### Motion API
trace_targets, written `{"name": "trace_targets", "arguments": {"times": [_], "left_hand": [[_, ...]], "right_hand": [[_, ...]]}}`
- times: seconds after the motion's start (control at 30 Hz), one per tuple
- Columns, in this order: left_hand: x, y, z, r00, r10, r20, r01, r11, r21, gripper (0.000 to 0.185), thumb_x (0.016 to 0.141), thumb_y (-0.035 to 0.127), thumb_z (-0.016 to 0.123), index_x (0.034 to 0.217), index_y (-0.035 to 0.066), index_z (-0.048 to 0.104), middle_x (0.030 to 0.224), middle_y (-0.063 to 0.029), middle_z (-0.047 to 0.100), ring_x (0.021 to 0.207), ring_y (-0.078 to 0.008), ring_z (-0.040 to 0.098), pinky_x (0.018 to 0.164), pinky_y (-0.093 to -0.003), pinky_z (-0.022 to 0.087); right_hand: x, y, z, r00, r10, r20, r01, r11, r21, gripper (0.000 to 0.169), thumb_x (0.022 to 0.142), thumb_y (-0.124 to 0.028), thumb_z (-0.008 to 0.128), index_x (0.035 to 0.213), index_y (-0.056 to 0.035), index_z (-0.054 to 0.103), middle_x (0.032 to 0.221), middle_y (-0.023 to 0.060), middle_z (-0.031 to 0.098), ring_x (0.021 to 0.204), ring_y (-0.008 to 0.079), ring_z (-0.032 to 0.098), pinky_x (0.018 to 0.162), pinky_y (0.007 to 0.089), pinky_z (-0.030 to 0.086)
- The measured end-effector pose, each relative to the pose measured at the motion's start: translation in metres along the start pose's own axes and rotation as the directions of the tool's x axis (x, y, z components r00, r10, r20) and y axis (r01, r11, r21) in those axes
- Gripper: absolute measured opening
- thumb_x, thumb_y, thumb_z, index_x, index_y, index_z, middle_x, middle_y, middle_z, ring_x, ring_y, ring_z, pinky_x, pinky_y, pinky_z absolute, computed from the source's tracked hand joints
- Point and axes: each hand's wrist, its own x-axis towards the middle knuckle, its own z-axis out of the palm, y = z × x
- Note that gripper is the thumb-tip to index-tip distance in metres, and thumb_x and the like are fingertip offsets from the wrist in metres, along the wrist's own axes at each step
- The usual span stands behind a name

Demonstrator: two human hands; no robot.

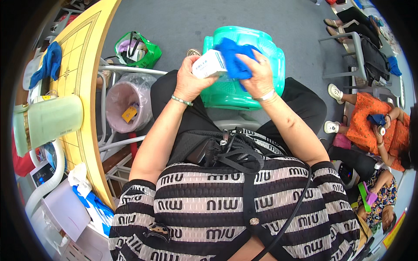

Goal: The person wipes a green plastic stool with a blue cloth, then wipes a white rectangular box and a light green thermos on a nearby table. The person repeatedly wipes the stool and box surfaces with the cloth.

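Note:
My left hand (192,78) grips a small white carton (209,65) that bears printing, its fingers around the far side and thumb along the near edge. In my right hand (259,73) is a bunched blue cloth (235,58), which touches or overlaps the carton's right end. Both are raised over a green translucent plastic stool (228,93) between my knees. Part of the cloth hangs down below my right palm. Whether the carton is sealed I cannot tell.
At left are a yellow-topped table (80,42) with a blue cloth (52,62) and pale green cup (52,120), a lined waste bin (125,104) and a green bag (143,49). Grey chairs (343,55) and people, one in an orange garment (369,120), are at right.

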Motion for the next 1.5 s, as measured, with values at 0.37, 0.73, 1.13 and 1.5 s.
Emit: {"name": "trace_targets", "arguments": {"times": [0.37, 0.73, 1.13, 1.5], "left_hand": [[-0.003, 0.022, 0.027, 0.958, 0.22, 0.187, -0.257, 0.944, 0.205, 0.058, 0.052, 0.027, 0.075, 0.101, 0.007, 0.051, 0.085, -0.0098, 0.058, 0.066, -0.0205, 0.058, 0.062, -0.0294, 0.048], [-0.003, 0.021, 0.022, 0.879, 0.15, 0.453, -0.086, 0.983, -0.16, 0.057, 0.058, 0.005, 0.074, 0.108, 0.007, 0.047, 0.099, -0.0031, 0.051, 0.084, -0.0108, 0.052, 0.071, -0.0238, 0.047], [-0.017, 0.061, 0.033, 0.92, 0.247, 0.304, -0.319, 0.923, 0.216, 0.104, 0.047, 0.021, 0.081, 0.127, 0.0, 0.018, 0.117, -0.0145, 0.041, 0.107, -0.0226, 0.044, 0.087, -0.0347, 0.042], [0.001, 0.059, 0.004, 0.851, 0.232, 0.471, -0.115, 0.958, -0.264, 0.079, 0.058, 0.002, 0.07, 0.124, 0.01, 0.029, 0.11, -0.0065, 0.043, 0.104, -0.0168, 0.047, 0.084, -0.0315, 0.044]], "right_hand": [[0.042, -0.025, -0.051, 0.98, -0.188, -0.071, 0.194, 0.977, 0.092, 0.046, 0.051, -0.012, 0.069, 0.095, -0.0163, 0.059, 0.099, 0.0132, 0.054, 0.089, 0.0333, 0.05, 0.076, 0.0393, 0.041], [-0.072, 0.069, -0.033, 0.714, 0.661, 0.23, -0.7, 0.68, 0.22, 0.036, 0.063, -0.011, 0.06, 0.098, -0.0049, 0.057, 0.084, 0.0136, 0.06, 0.085, 0.0242, 0.057, 0.078, 0.0328, 0.043], [-0.035, 0.017, -0.001, 0.687, 0.668, 0.286, -0.52, 0.178, 0.836, 0.03, 0.074, -0.01, 0.053, 0.103, -0.002, 0.053, 0.096, 0.0168, 0.057, 0.09, 0.028, 0.055, 0.078, 0.0302, 0.042], [0.01, 0.004, -0.058, 0.865, 0.503, 0.009, -0.335, 0.563, 0.756, 0.05, 0.065, -0.006, 0.056, 0.115, -0.0115, 0.048, 0.104, 0.0161, 0.052, 0.094, 0.0298, 0.053, 0.083, 0.0346, 0.042]]}}
